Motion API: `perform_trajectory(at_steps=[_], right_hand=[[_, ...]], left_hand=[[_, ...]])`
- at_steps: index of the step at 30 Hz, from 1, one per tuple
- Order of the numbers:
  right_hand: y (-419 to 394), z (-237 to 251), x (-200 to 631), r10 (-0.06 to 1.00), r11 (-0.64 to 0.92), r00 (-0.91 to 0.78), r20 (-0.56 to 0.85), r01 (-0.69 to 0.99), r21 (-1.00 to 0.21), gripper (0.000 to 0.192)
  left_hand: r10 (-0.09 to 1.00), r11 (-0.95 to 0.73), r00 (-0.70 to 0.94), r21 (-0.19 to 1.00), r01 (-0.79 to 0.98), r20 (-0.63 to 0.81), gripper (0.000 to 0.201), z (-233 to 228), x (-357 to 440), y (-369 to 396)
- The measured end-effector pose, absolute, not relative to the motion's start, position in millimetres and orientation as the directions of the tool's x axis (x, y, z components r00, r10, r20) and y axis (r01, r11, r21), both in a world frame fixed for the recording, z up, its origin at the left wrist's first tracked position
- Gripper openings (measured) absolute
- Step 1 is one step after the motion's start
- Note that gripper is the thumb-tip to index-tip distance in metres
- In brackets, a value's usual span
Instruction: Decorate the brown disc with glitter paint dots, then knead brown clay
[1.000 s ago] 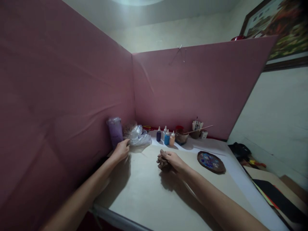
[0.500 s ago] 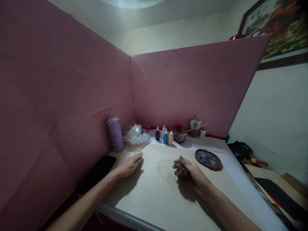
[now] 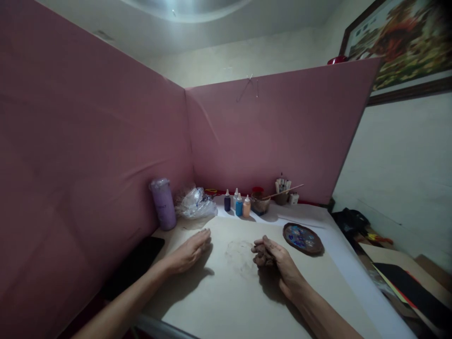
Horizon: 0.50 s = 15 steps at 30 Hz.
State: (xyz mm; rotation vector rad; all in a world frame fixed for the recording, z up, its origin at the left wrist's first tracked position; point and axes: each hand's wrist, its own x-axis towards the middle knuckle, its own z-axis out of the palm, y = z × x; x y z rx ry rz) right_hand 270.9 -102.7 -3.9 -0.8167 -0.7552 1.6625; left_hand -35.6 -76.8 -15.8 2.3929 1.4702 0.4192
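Observation:
In my right hand [image 3: 280,259] is a lumpy mass of brown clay [image 3: 263,256], gripped between fingers and thumb above the pale board [image 3: 219,301]. My left hand [image 3: 192,249] is over the board's left side, fingers stretched out and holding nothing; its shadow falls below it. Between the hands, a faint brown smudge [image 3: 238,256] marks the board. To the right of the clay lies a dark brown palette-like dish [image 3: 303,239] with blue and whitish dabs on it.
Behind the board stand a purple tumbler [image 3: 163,205], crumpled clear plastic [image 3: 197,203], several small bottles [image 3: 239,205], a tub with a stick across it [image 3: 260,205] and a holder of pens or brushes [image 3: 282,195]. Pink panels [image 3: 275,136] rise behind and left. A black flat item [image 3: 136,266] lies left.
My left hand has opened out, its fingers now straighter. The right hand still grips the clay in nearly the same place. The whole view has shifted slightly.

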Motion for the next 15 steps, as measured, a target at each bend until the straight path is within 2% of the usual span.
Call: perform_trajectory(at_steps=[3, 5, 7, 9, 11, 15], right_hand=[[-103.6, -5.7, 269.2, 0.973, -0.221, -0.179, -0.147, -0.527, -0.821, 0.037], [-103.9, -6.6, 268.0, 0.973, -0.222, -0.174, -0.152, -0.521, -0.824, 0.037], [-104.0, -6.8, 267.4, 0.972, -0.224, -0.177, -0.153, -0.519, -0.825, 0.036], [-103.9, -6.6, 267.2, 0.97, -0.234, -0.187, -0.158, -0.517, -0.823, 0.036], [-103.8, -6.5, 267.2, 0.968, -0.24, -0.193, -0.162, -0.516, -0.822, 0.036], [-103.8, -6.8, 267.0, 0.97, -0.232, -0.189, -0.155, -0.518, -0.823, 0.036]], left_hand=[[0.981, -0.181, 0.151, 0.309, 0.934, 0.119, 0.059, -14.3, -40.4, -72.0], [0.992, -0.038, 0.009, 0.231, 0.972, 0.126, 0.063, -15.1, -43.8, -70.5], [0.992, -0.097, 0.074, 0.238, 0.966, 0.106, 0.061, -16.9, -45.0, -74.2], [0.963, -0.268, 0.263, 0.33, 0.905, 0.061, 0.06, -17.6, -45.4, -80.5], [0.942, -0.327, 0.331, 0.372, 0.869, 0.054, 0.061, -15.9, -47.7, -84.8], [0.986, -0.152, 0.125, 0.298, 0.942, 0.108, 0.063, -12.7, -55.5, -82.7]])
